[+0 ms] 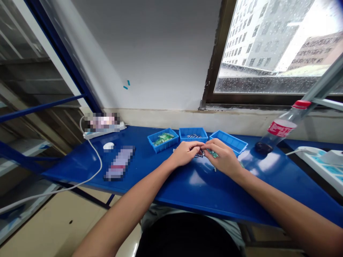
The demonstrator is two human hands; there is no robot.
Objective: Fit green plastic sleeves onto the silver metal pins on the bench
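Observation:
My left hand (184, 154) and my right hand (222, 157) meet over the blue table, fingertips touching. Both are closed in a pinch, and the fingers hide what they hold. Small shiny metal pieces (198, 154) show just under the fingertips, too small to name. Below my right hand lies a small green circuit board (214, 154), partly covered by the fingers. Behind the hands stand a blue tray of green circuit boards (164, 137), a blue tray with thin metal pins (193, 135) and another blue tray (232, 143), partly hidden by my right hand.
A cola bottle (280, 128) with a red cap stands at the right, near a white power strip (321, 162). At the left lie a blurred phone-like object (120, 163), a white oval object (108, 146) and a white cable (101, 160). The wall and window border the table's back.

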